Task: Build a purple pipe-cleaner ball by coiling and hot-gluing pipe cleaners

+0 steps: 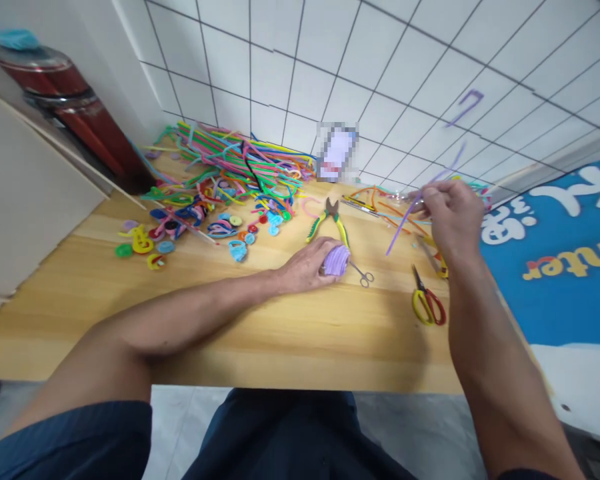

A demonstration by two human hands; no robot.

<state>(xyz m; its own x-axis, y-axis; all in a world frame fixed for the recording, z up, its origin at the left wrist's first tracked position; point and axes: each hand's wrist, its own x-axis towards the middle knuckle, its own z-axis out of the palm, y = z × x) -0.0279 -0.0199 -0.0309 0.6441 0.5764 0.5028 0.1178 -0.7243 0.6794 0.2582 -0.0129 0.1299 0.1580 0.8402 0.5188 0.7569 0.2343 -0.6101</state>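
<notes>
My left hand (307, 268) rests low over the wooden table, its fingers curled round a purple, ribbed piece that looks like coiled pipe cleaner (337, 261). Raised at the right, my right hand (453, 217) pinches a long purple pipe cleaner (403, 228), which slants down to the left and also sticks up past the fingers. Above it shows a bent purple length (470, 100); whether the two are joined I cannot tell. Just right of the left hand lie small silver scissors (365, 276). Pliers with green and yellow handles (332, 212) lie behind that hand.
Red and yellow scissors (428, 303) lie left of my right forearm. Bundled colourful pipe cleaners (240, 157) and several small coiled pieces (173, 223) cover the back left. A blurred-out phone (337, 153) leans at the tiled wall. A dark red flask (80, 113) stands far left.
</notes>
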